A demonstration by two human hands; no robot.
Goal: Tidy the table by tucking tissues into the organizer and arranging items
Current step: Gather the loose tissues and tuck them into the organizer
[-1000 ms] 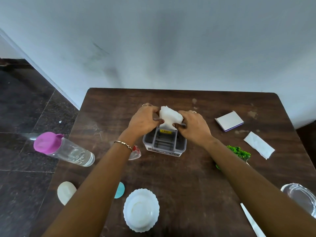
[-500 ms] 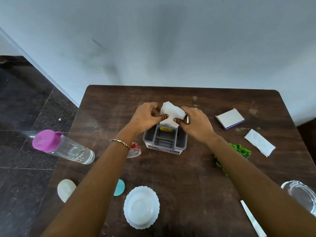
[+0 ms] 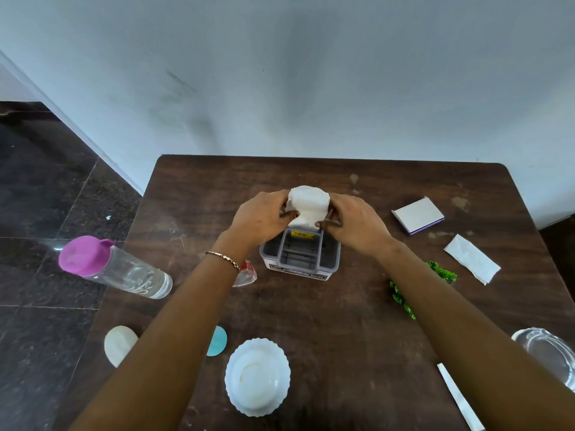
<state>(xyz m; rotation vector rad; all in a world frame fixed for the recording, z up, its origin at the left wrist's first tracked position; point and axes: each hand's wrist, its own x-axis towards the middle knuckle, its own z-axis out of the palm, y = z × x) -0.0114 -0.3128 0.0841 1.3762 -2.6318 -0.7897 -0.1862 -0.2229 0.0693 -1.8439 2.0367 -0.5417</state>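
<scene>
Tissue [image 3: 308, 206], bunched and white, is held just above the far end of the grey organizer [image 3: 300, 261] at mid counter [image 3: 342, 309]. The left grip [image 3: 259, 217] pinches its left side and the right grip [image 3: 357, 225] its right, fingers curled inward. Both forearms reach from the near edge. A flat tissue [image 3: 471, 262] lies well apart at the right.

Nothing can be read with certainty. A yellow sticker [image 3: 302, 234] on the inner back wall of the grey organizer [image 3: 330, 260] carries dark print that is too small to make out. A dark strip label [image 3: 300, 276] along its front lower edge is equally blurred.
</scene>
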